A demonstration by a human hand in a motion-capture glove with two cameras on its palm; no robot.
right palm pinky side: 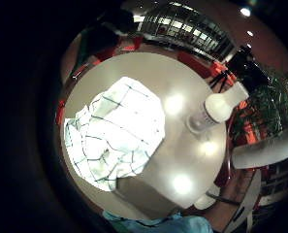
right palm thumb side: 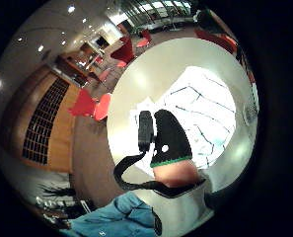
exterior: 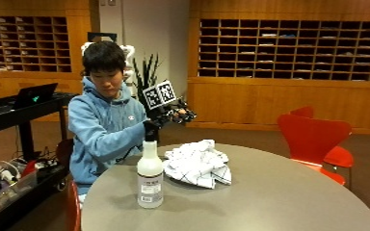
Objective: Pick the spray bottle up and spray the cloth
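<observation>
A white spray bottle (exterior: pixel 150 175) stands upright on the round grey table (exterior: pixel 268 202), near the edge where the person sits. A crumpled white cloth with dark check lines (exterior: pixel 196 162) lies just beside and behind it. My gloved right hand (exterior: pixel 165 119) hangs in the air above the bottle's top and over the cloth's near edge, its fingers relaxed and holding nothing. From the palm, I look down on the cloth (right palm pinky side: pixel 117 133) with the bottle (right palm pinky side: pixel 216 108) standing off to one side. The other palm view has the gloved thumb (right palm thumb side: pixel 169 138) in front of the cloth (right palm thumb side: pixel 210 108).
Red chairs (exterior: pixel 313 137) stand at the table's far right. A black cart (exterior: pixel 18 113) with a laptop stands to the person's side, and a plant (exterior: pixel 145 72) is behind. Wooden shelving lines the back wall.
</observation>
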